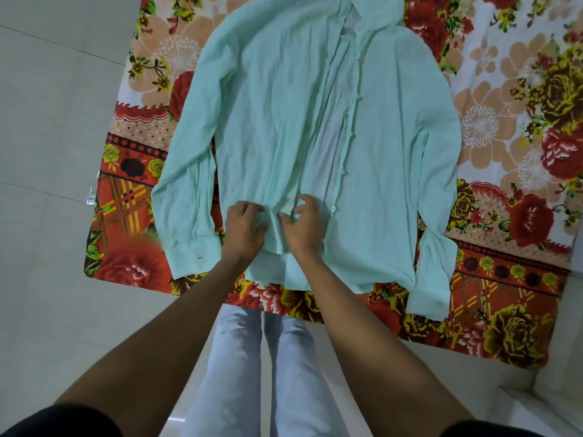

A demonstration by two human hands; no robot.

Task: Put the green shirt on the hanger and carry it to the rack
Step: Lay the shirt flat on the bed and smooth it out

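The green shirt (284, 127) lies spread flat, front up, on a flowered bedsheet (511, 127), collar toward twelve o'clock and hem toward six, both sleeves laid down along its sides. Flat like this, the front placket runs straight down the middle, so each button is easy to reach.

Both hands meet low on that placket, near the hem. The left hand (244, 227) has its fingers curled, pinching the left front edge; the right hand (303, 223), just at its three o'clock, pinches the edge opposite. They seem to be working a low button or parting the two fronts, though the fingertips hide the button itself, so I cannot tell which. Opening the front would let a hanger slide in at the shoulders.

No hanger or rack is in view. The hanging step has not begun.
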